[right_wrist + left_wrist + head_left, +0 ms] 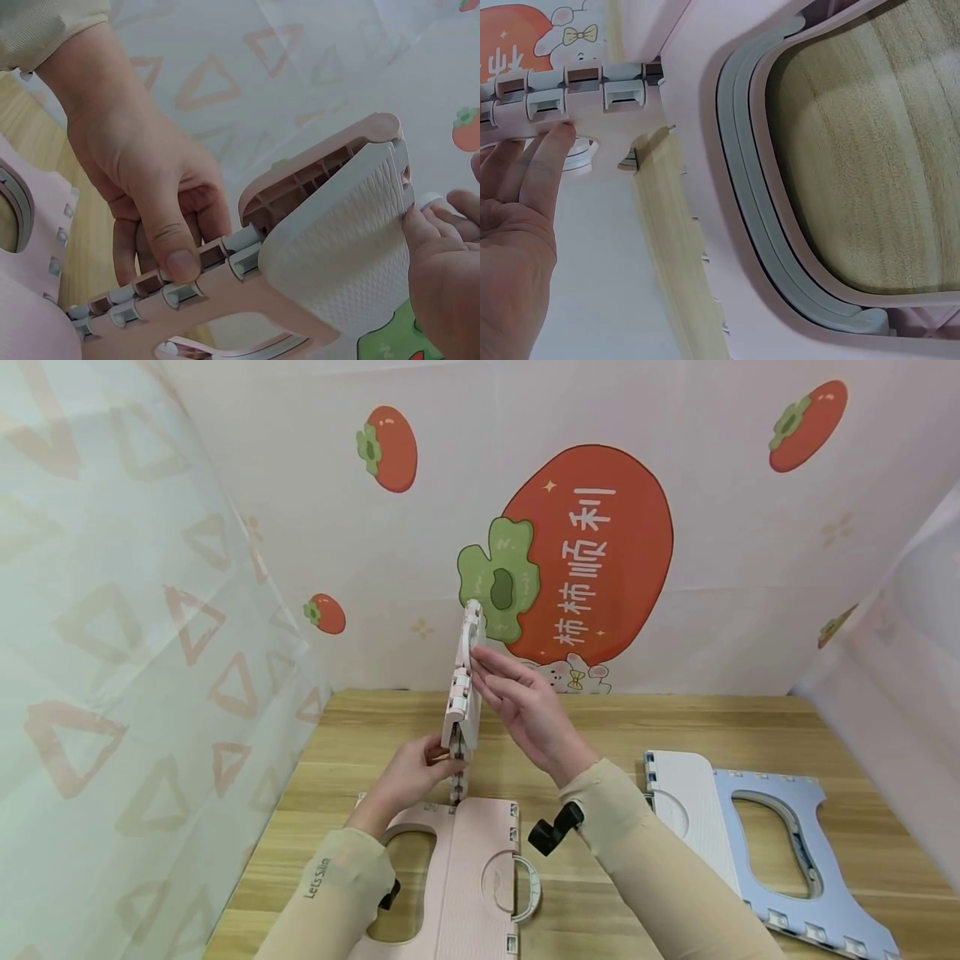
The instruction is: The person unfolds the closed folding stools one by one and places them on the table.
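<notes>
I have the left hand [408,777] pinching the hinged edge of the upright pink stool piece [468,722] between thumb and fingers. On my right hand [528,702] the fingers are extended, tips against that piece near its pale handle [466,647]. It rises above the worktop [615,727], just beyond a flat-lying pink stool panel [480,827]. A blue-and-white stool [682,785] lies to the right.
</notes>
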Tool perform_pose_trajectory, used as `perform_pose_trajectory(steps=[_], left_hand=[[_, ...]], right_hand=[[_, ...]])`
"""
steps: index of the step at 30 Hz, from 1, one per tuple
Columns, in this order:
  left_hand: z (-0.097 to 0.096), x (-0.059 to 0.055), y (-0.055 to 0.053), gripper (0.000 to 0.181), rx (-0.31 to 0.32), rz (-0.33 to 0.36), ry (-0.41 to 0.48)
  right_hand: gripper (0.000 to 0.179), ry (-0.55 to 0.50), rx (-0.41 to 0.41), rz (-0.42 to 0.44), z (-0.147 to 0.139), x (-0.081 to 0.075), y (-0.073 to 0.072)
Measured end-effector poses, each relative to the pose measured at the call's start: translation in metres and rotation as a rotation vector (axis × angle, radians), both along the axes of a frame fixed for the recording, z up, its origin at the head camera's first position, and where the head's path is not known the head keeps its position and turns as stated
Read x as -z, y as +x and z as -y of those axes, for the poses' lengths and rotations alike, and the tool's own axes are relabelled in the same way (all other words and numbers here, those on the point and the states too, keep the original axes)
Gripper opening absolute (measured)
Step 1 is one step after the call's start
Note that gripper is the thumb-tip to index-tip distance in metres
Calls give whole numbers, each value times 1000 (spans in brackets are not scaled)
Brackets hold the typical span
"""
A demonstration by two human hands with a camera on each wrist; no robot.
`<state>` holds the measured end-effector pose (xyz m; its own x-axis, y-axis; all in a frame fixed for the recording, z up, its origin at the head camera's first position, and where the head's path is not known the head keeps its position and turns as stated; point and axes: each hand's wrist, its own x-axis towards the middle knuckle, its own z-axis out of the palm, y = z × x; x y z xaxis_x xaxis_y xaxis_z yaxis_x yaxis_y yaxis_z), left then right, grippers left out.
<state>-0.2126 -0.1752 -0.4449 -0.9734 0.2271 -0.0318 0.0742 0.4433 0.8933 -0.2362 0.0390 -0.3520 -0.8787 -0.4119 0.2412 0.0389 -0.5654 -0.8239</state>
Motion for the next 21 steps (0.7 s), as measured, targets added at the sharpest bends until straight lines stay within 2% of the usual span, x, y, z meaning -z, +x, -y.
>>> perform_pose_trajectory(steps=[5, 9, 13, 15, 18, 21], left_hand=[[3, 3, -1, 42, 3, 4, 1], [5, 4, -1, 39, 1, 5, 2], [7, 3, -2, 40, -1, 11, 3], [7, 3, -2, 41, -2, 13, 4], [6, 4, -2, 40, -4, 14, 11], [6, 4, -1, 40, -5, 13, 20]], right_hand=[[53, -12, -13, -36, -1, 4, 1], [50, 59, 59, -19, -3, 10, 0], [42, 223, 163, 42, -6, 22, -2], [39, 332, 189, 62, -7, 31, -4], [40, 504, 173, 57, -6, 44, -4], [46, 683, 105, 10, -3, 56, -2]])
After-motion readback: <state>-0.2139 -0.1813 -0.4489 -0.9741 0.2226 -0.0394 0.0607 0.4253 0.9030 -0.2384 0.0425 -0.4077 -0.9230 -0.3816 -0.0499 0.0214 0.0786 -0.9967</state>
